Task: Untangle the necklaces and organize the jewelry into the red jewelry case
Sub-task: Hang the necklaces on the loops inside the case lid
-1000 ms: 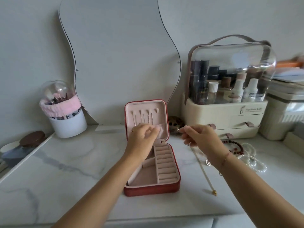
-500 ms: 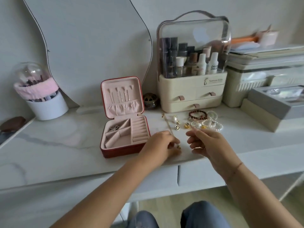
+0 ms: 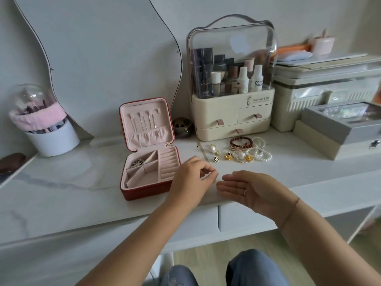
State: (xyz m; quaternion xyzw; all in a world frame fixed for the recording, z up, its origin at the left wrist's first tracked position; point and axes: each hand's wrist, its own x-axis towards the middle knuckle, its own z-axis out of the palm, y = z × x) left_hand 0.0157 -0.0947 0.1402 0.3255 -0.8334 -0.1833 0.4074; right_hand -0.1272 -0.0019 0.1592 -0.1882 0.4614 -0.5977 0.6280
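The red jewelry case lies open on the white table, its pink lid upright with thin necklaces hung inside. A small silver tangle sits in its back left compartment. My left hand, just right of the case, pinches the near end of a thin gold necklace that stretches away across the table. To its right my right hand lies palm up, fingers straight, holding nothing. Behind both hands lie a pearl earring, gold pieces, a dark red bead bracelet and pearl bracelets.
A cream cosmetics organizer with a clear dome stands behind the jewelry, a small dark pot to its left. A wavy mirror leans on the wall. A white brush cup stands far left, grey and cream boxes at the right.
My left hand came away from the case lid down to the table right of the case and took the gold necklace's end. My right hand turned palm up and opened. The view pulled back.
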